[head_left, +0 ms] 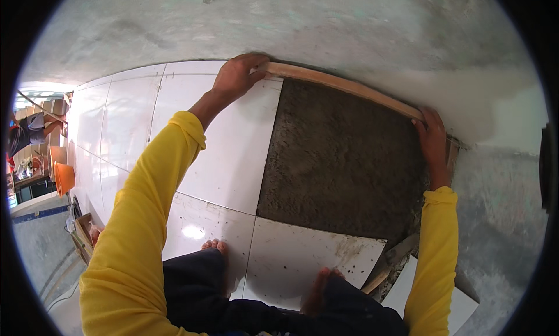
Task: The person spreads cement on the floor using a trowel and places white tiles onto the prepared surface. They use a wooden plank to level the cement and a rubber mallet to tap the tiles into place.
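Observation:
A long wooden batten (343, 87) lies along the foot of the wall, at the far edge of a square bed of dark wet mortar (343, 155). My left hand (237, 75) grips the batten's left end, over the corner of a white tile (218, 132). Around its right end the fingers of my right hand (431, 135) are closed, near the room's corner. White tiles border the mortar on the left and on the near side, where the near tile (308, 257) is spotted with mortar.
Grey plastered walls (291, 22) rise ahead and at the right. A loose white tile (460, 307) and wood scraps (378, 278) lie at lower right. Orange buckets (64, 178) stand at far left, near another person (32, 132). My bare feet (215, 246) stand on tiles.

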`<state>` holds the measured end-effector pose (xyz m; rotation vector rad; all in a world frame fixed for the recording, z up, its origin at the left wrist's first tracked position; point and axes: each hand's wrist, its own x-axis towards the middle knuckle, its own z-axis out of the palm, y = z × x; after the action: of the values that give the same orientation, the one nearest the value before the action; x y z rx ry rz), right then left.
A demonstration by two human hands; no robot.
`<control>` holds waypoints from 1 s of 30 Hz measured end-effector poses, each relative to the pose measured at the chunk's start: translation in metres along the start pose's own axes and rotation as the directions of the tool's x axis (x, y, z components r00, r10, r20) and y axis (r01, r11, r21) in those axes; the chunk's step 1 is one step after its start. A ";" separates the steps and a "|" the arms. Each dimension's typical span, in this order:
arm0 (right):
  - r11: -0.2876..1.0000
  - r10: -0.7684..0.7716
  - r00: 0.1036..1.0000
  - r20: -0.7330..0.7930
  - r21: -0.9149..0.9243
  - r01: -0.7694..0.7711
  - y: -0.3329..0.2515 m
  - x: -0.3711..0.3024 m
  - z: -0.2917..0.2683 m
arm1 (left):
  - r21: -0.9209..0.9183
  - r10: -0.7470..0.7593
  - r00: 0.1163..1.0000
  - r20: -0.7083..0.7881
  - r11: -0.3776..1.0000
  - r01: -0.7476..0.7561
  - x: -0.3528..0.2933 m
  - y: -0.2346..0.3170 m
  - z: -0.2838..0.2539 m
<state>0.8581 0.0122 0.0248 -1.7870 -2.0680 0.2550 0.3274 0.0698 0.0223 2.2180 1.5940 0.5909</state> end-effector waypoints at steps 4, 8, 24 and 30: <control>0.998 -0.049 0.999 -0.019 -0.045 0.048 0.000 0.007 0.002 | 0.188 0.076 0.996 -0.040 0.980 -0.067 -0.004 -0.006 0.005; 0.995 -0.045 0.999 0.028 -0.084 0.047 0.004 -0.001 -0.007 | 0.157 0.057 0.998 0.012 0.986 -0.058 -0.014 -0.001 0.007; 0.992 -0.101 0.989 -0.112 -0.086 0.091 0.001 -0.007 -0.005 | 0.184 0.099 0.992 -0.083 0.979 -0.083 -0.006 0.000 -0.005; 0.999 -0.043 0.994 -0.101 -0.012 0.042 0.002 -0.024 -0.025 | 0.171 0.212 0.977 -0.032 0.964 -0.203 -0.032 0.017 -0.005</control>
<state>0.8731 -0.0141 0.0421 -1.7232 -2.0366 0.1386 0.3294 0.0346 0.0308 2.5352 1.4937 0.5932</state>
